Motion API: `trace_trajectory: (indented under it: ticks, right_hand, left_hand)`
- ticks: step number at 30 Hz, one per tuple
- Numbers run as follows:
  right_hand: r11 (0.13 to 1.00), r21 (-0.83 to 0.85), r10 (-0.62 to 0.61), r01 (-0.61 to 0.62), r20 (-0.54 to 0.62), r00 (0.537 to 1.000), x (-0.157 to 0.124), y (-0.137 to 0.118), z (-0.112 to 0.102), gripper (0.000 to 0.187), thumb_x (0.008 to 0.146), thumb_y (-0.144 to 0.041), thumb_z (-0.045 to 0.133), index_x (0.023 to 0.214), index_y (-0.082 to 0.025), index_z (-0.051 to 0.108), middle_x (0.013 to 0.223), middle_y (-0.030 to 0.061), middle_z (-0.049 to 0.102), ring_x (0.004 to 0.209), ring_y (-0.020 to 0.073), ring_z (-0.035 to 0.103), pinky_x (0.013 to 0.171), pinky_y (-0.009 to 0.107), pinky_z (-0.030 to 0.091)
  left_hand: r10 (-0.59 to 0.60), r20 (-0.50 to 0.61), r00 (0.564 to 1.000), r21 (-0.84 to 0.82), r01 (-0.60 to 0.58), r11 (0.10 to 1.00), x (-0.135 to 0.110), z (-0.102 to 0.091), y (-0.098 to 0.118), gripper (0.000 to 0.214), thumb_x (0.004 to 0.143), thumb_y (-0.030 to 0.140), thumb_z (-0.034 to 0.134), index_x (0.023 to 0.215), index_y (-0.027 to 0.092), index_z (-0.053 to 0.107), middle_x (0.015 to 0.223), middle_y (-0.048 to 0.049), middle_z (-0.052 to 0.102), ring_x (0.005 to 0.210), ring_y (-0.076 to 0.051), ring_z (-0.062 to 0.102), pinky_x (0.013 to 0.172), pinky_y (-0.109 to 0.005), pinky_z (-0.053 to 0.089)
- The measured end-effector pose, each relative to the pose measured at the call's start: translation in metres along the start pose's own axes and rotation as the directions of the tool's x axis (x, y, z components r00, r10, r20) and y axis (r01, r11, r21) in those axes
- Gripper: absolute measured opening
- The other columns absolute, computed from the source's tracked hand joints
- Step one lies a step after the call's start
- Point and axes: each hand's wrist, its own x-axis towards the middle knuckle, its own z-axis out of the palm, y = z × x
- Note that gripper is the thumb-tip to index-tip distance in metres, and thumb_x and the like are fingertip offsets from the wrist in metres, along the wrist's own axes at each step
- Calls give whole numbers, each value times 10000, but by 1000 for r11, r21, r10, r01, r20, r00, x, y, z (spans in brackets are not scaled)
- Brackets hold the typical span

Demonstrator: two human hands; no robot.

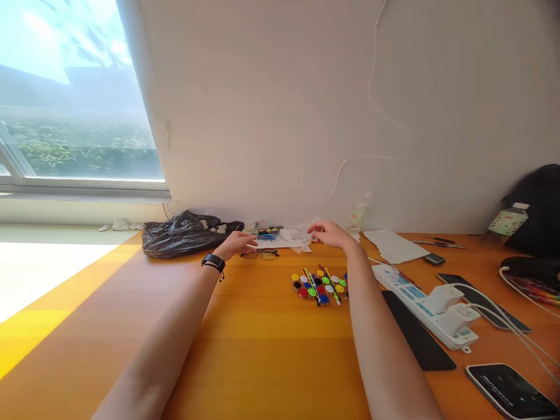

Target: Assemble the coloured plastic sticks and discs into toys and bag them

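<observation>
My left hand [238, 244], with a black band on its wrist, reaches toward the back of the table. Its fingers are stretched out over the left end of a pair of eyeglasses [269, 254], and nothing shows in its grasp. My right hand [331, 234] hovers near crumpled clear plastic [301, 236], fingers loosely bent and apart, holding nothing that I can see. Between the hands lies a printed white sheet [284, 238] with small blue and black items [266, 234] on it. Closer to me sit several small pots with coloured lids [303, 291] and colourful thin sticks [332, 286] across them.
A black plastic bag [175, 236] lies at back left. On the right are a white power strip [422, 306] with plugs and cables, a black slab [415, 332], phones [510, 388], white paper [394, 246] and a bottle [507, 223]. Another bottle [359, 214] stands by the wall.
</observation>
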Motion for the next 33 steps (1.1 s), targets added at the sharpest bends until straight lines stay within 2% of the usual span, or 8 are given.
trace_trajectory:
  ticks: [7,12,14,16,20,24,27,33]
  right_hand:
    - [991,-88,120,-105,174,977,10,15,21,219,861,-246,733,1066,-184,780,1088,100,785,902,209,723,754,248,553]
    - [990,-94,139,-109,437,889,11,11,29,231,809,-281,794,1016,-177,786,1068,91,800,882,186,749,696,216,563]
    - [988,-113,152,-110,510,846,12,11,34,265,748,-292,844,980,-175,793,1003,85,807,858,192,752,683,219,565]
    - [983,-148,171,-107,542,822,15,12,38,287,700,-299,872,946,-171,798,933,79,803,820,199,746,659,226,556]
    - [969,-230,205,-92,535,820,17,16,39,314,656,-342,898,910,-183,804,849,54,782,755,192,718,629,231,522]
    - [953,-294,220,-71,513,830,15,18,34,275,664,-354,887,878,-197,813,809,46,765,749,189,698,599,224,473]
    - [952,-301,216,-60,518,828,14,18,34,248,679,-333,871,885,-205,819,823,42,768,732,178,686,578,221,453]
    - [953,-293,242,-84,564,790,20,20,47,313,630,-352,904,899,-214,827,812,24,774,655,155,670,577,217,481]
  left_hand:
    - [41,115,993,182,-62,981,-21,-18,37,640,724,625,869,1104,120,774,1113,-158,794,800,-196,745,680,-257,554]
    - [126,236,963,276,-191,942,-38,-17,57,632,829,610,784,1272,162,723,1152,-132,787,856,-194,735,707,-254,549]
    - [195,313,929,384,-312,869,-39,-4,53,605,897,561,713,1359,173,669,1133,-126,787,832,-196,734,669,-256,539]
    - [256,426,868,455,-450,769,-39,18,43,476,917,443,690,1308,172,707,1122,-119,789,870,-203,729,694,-257,536]
    - [219,580,784,462,-539,705,-38,74,14,286,834,216,730,1106,193,815,1023,-64,816,859,-192,729,761,-252,530]
    - [214,616,758,487,-580,654,-39,111,-7,329,835,146,684,1130,184,825,906,-52,810,791,-182,710,722,-248,500]
    - [218,614,759,499,-586,638,-37,113,-14,278,875,192,680,1111,185,826,983,-63,814,819,-181,709,727,-247,496]
    - [170,602,780,554,-562,614,-30,88,-15,228,835,333,779,1001,178,795,970,-62,806,801,-186,715,674,-242,488]
